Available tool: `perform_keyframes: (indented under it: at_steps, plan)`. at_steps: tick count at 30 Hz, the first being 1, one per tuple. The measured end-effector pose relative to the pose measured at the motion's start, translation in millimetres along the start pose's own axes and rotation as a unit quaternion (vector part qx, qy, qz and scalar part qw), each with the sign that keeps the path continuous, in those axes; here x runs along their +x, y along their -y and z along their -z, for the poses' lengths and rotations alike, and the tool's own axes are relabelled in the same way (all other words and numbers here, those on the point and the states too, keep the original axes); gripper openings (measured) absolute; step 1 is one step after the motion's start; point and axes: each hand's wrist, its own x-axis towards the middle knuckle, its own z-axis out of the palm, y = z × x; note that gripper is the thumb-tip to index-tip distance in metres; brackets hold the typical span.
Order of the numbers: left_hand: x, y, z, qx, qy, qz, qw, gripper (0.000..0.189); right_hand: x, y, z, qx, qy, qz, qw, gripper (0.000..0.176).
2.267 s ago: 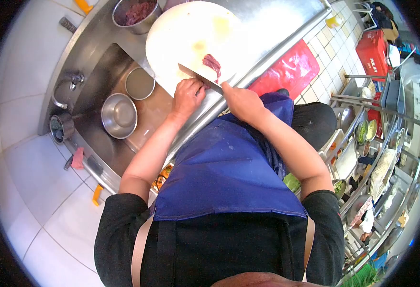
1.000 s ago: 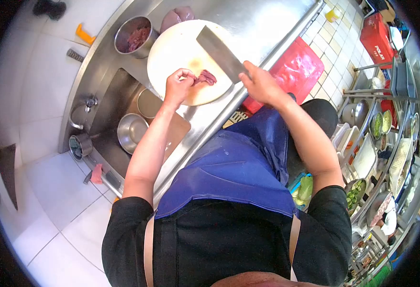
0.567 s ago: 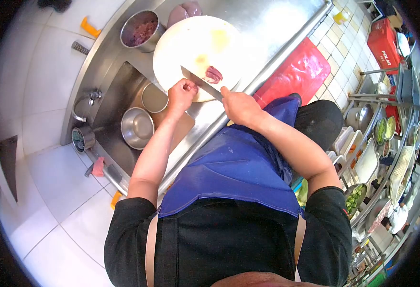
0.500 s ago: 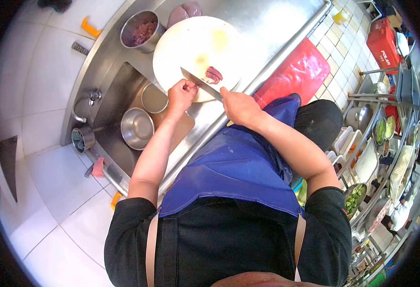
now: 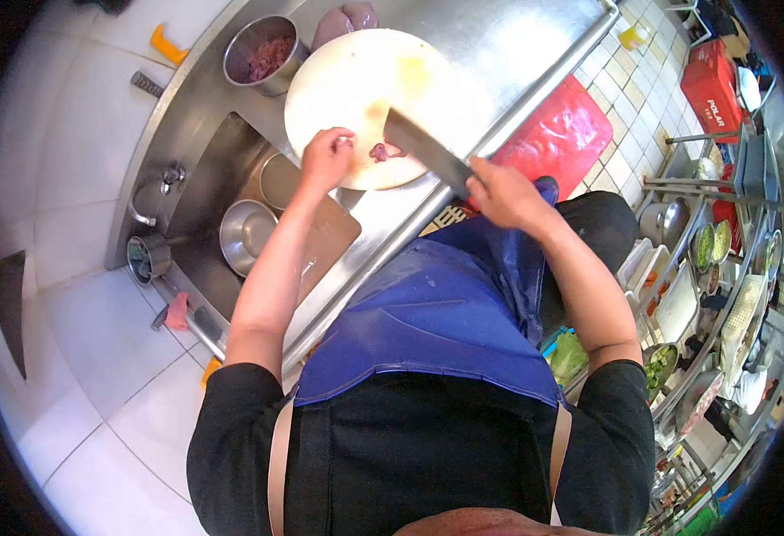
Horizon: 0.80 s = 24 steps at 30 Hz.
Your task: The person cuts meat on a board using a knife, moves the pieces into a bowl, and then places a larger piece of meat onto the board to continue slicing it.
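In my right hand [image 5: 504, 194] is the handle of a broad-bladed kitchen knife [image 5: 428, 147]. Its blade slants up and left over a round white cutting board [image 5: 329, 76]. Small dark red meat pieces [image 5: 381, 153] lie near the board's lower edge, just left of the blade. Beside them, at the board's left edge, my left hand [image 5: 327, 158] has its fingers curled in; whether anything sits between the fingertips is hidden. Behind the board rests a large, smooth, pinkish-purple piece of meat [image 5: 346, 20]. A metal pot [image 5: 285, 82] to its left contains chopped reddish meat [image 5: 269, 57].
Left of the board is a steel sink [image 5: 204, 210] with a metal bowl [image 5: 247, 234] inside and a faucet [image 5: 171, 175] at its back edge. A red plastic-looking item [image 5: 557, 134] lies beyond the counter edge. Shelves with several food containers [image 5: 678, 304] stand on the right.
My right hand has drawn the knife to the right and toward me, away from my left hand. My left hand has shifted slightly left. The small meat now lies lower and more left.
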Motion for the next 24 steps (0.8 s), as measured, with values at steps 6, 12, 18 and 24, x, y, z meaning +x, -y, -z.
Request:
perform_keyframes:
  at_steps: [6, 12, 18, 24]
  plan:
    - [21, -58, -34, 0.080, 0.184, -0.180, 0.963, 0.044, 25, -18, 32, 0.060, -0.120, -0.062, 0.989, 0.030]
    - [32, -69, -21, 0.156, 0.318, -0.232, 0.906, 0.041, 32, -34, 9, 0.075, -0.118, -0.103, 0.985, 0.037]
    - [27, -40, 0, 0.139, 0.367, -0.179, 0.902, 0.016, 34, -32, -4, 0.047, -0.058, -0.066, 0.995, 0.030]
    - [81, -19, 75, -0.018, 0.264, 0.046, 0.963, 0.026, 37, -24, 8, 0.045, -0.031, -0.072, 0.996, 0.026]
